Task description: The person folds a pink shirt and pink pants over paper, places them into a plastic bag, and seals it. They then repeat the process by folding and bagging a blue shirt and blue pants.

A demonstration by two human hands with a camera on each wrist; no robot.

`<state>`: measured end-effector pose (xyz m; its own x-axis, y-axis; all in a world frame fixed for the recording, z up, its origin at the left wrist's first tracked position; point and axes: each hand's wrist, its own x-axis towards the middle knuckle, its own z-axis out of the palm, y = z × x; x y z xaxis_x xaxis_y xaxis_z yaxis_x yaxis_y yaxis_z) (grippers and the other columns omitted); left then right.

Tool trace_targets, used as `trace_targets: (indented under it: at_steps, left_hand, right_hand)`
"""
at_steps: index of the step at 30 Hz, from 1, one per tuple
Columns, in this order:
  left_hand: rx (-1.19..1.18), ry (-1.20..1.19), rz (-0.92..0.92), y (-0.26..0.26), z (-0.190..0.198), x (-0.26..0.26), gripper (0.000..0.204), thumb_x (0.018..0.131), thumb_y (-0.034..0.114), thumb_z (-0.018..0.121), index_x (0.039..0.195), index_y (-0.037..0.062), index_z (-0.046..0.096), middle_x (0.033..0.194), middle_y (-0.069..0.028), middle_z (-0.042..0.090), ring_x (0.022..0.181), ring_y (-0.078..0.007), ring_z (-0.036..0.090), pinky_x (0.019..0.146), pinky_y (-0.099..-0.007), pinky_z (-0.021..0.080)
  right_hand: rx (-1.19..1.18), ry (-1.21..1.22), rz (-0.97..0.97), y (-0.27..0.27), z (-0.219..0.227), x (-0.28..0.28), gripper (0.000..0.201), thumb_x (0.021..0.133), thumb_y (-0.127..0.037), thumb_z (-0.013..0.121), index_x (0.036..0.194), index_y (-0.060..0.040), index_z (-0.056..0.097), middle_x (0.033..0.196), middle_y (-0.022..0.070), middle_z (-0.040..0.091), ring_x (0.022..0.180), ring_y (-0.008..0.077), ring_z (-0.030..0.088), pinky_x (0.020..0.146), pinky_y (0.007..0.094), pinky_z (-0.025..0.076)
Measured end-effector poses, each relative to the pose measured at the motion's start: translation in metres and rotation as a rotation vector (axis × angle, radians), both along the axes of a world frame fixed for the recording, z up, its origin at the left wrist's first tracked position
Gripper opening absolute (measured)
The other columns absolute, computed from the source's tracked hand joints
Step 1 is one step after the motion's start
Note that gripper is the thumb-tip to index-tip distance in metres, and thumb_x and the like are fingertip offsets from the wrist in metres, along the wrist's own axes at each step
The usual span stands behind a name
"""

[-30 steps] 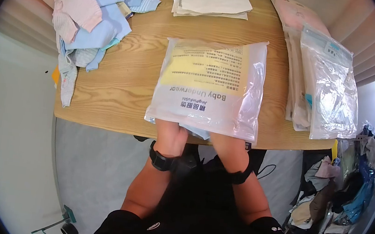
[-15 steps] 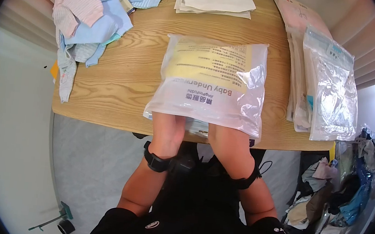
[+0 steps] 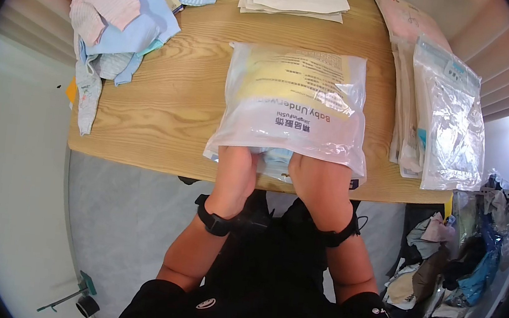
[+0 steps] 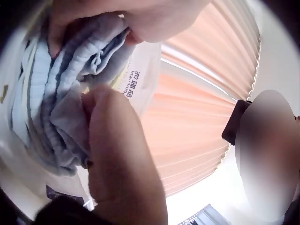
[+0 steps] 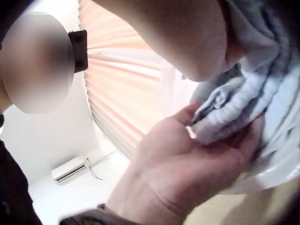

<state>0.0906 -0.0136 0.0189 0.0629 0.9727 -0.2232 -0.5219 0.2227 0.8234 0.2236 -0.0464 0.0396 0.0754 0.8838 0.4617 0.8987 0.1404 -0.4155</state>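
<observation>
Head view, centre of the frame: the clear plastic "Baby Underwear" bag [image 3: 293,110] now sits puffier and a bit further up the wooden table [image 3: 172,106] than a second ago, so the folded pale blue garment [image 3: 272,160] looks nearly stuffed in. Both hands are at the bag's open mouth near the table edge; left hand [image 3: 236,168] and right hand [image 3: 322,185] have fingers curled, pinching the blue cloth.
</observation>
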Motion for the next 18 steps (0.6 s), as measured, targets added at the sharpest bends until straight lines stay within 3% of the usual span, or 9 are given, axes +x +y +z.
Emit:
trace_targets:
  at_steps: [6,12,15,17,18]
  left_hand:
    - [-0.003,0.055,0.033,0.001,0.008,0.009,0.037,0.101,0.029,0.044,0.131,0.0075,0.049,0.123,-0.0054,0.058,0.112,-0.0174,0.055,0.090,-0.0333,0.045]
    - [0.029,0.152,0.038,0.000,0.003,0.000,0.038,0.100,0.023,0.046,0.135,0.0064,0.047,0.129,-0.0065,0.055,0.116,-0.0173,0.053,0.095,-0.0326,0.043]
    - [0.042,0.328,-0.056,-0.012,0.010,-0.004,0.039,0.099,0.017,0.050,0.134,0.0035,0.046,0.129,-0.0077,0.055,0.117,-0.0162,0.052,0.096,-0.0322,0.042]
    - [0.312,0.418,-0.031,-0.015,0.004,-0.005,0.040,0.097,0.012,0.053,0.135,-0.0002,0.044,0.130,-0.0094,0.054,0.117,-0.0161,0.051,0.098,-0.0321,0.040]
    - [0.312,0.418,-0.032,-0.017,0.002,-0.006,0.040,0.097,0.012,0.053,0.135,-0.0002,0.044,0.130,-0.0094,0.054,0.117,-0.0161,0.051,0.098,-0.0321,0.040]
  right_hand:
    - [0.026,0.075,0.153,0.017,0.031,-0.013,0.016,0.080,-0.007,0.061,0.093,-0.0012,0.066,0.088,0.0180,0.064,0.082,0.0378,0.059,0.073,0.0462,0.048]
    - [0.014,0.070,0.284,0.033,-0.006,-0.007,0.017,0.079,-0.008,0.063,0.095,-0.0043,0.067,0.092,0.0125,0.066,0.084,0.0320,0.062,0.075,0.0423,0.049]
    - [0.056,-0.051,0.295,0.030,-0.012,-0.003,0.019,0.081,-0.011,0.063,0.099,-0.0066,0.067,0.095,0.0106,0.067,0.087,0.0302,0.063,0.076,0.0406,0.050]
    - [0.028,0.064,0.285,0.032,-0.017,-0.004,0.020,0.083,-0.016,0.064,0.101,-0.0079,0.067,0.097,0.0101,0.067,0.089,0.0294,0.063,0.077,0.0403,0.050]
    - [0.029,0.064,0.283,0.033,-0.016,-0.006,0.020,0.083,-0.016,0.064,0.101,-0.0079,0.067,0.097,0.0101,0.067,0.089,0.0294,0.063,0.077,0.0403,0.050]
